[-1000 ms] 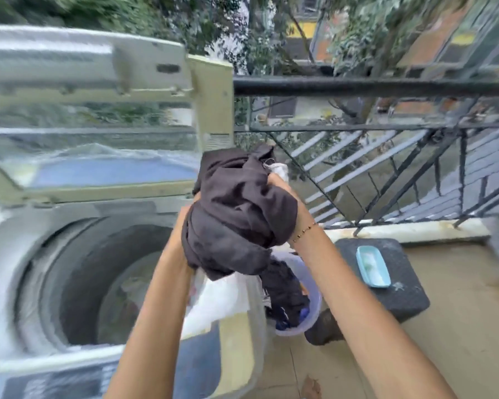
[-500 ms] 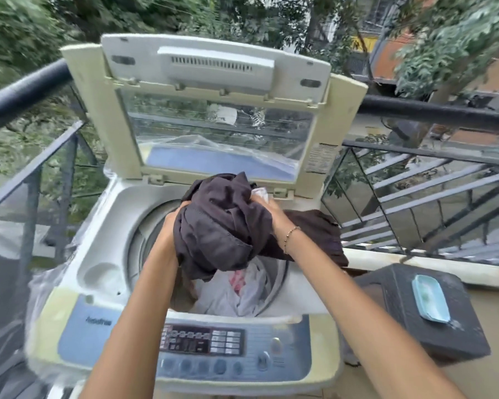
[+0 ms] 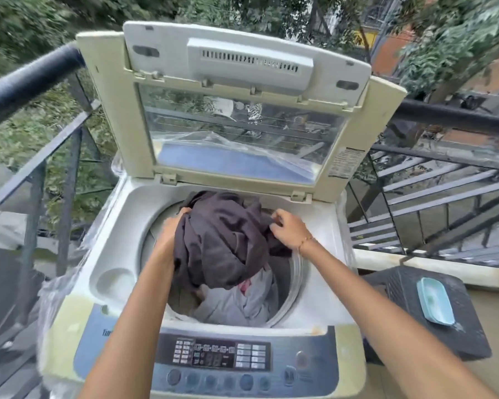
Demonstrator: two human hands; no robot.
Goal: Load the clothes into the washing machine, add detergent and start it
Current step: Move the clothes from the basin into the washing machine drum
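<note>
A top-loading washing machine (image 3: 121, 254) stands in front of me with its lid (image 3: 242, 82) raised upright. A bundle of dark brown clothes (image 3: 222, 243) sits over the mouth of the drum. My left hand (image 3: 173, 226) grips the bundle's left side and my right hand (image 3: 285, 228) pinches its right edge. Below the bundle, grey and white clothes (image 3: 234, 303) with a bit of pink lie inside the drum. The control panel (image 3: 213, 355) with its buttons runs along the machine's near edge.
A black metal railing (image 3: 26, 82) closes the balcony on the left and behind. A dark stool (image 3: 401, 300) to the right of the machine carries a light blue soap dish (image 3: 434, 300). Clear plastic wrap hangs on the machine's left side.
Both hands carried the dark bundle from the right of the machine over to it and lowered it onto the drum opening. The view swung left onto the machine.
</note>
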